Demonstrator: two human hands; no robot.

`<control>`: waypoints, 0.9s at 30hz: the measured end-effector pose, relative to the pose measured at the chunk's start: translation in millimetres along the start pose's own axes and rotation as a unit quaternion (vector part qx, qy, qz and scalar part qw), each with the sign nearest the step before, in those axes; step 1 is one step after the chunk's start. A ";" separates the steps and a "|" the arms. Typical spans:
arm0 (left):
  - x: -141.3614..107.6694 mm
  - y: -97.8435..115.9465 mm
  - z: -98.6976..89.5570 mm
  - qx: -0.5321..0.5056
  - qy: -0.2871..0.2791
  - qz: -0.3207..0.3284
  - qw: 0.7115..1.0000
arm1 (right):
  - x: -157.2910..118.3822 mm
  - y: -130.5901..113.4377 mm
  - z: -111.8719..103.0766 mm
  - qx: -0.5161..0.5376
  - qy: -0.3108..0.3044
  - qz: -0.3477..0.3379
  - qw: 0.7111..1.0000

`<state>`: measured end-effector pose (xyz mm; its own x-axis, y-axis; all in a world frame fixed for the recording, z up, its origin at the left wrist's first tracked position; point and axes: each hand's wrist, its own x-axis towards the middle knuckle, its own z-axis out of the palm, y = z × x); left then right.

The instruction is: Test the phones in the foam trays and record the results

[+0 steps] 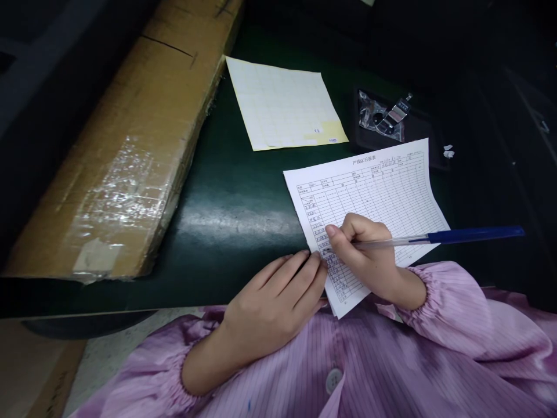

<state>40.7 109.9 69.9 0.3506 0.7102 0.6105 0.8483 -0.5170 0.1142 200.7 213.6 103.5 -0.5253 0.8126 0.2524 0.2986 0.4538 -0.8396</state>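
Note:
A printed form with a ruled grid [383, 197] lies tilted on the dark green table, with handwriting down its left column. My right hand [368, 249] rests on it, fingers closed around a pen [456, 235] whose blue cap end points right and whose tip meets the left column. Beside it, my left hand [278, 299] lies palm down, fingers stretched together, fingertips on the form's lower left edge. It holds nothing. Beyond the form lies a pale sheet with a yellowish border [282, 104].
A long cardboard box wrapped in clear tape [130, 139] takes up the left side. At the back right, a dark tray [418, 136] bears a clear plastic bag [369, 110] and a shiny metal piece [394, 116]. Small white scraps [448, 152] lie right of it.

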 end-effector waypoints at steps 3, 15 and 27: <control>-0.6 -0.4 0.4 0.000 -0.002 0.001 1.000 | -0.6 0.3 0.4 0.004 0.004 0.006 1.000; 0.4 -0.2 0.0 -0.006 0.003 -0.003 1.000 | -0.4 -0.2 -0.1 0.018 -0.020 -0.020 0.999; -1.6 -0.5 3.6 -0.007 0.008 -0.004 1.000 | -1.1 0.7 0.0 0.017 -0.031 -0.035 0.999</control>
<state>41.1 110.7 66.0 0.3374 0.7066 0.6220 0.8453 -0.5182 0.1301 201.6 213.0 102.7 -0.5927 0.7549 0.2809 0.2324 0.4942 -0.8377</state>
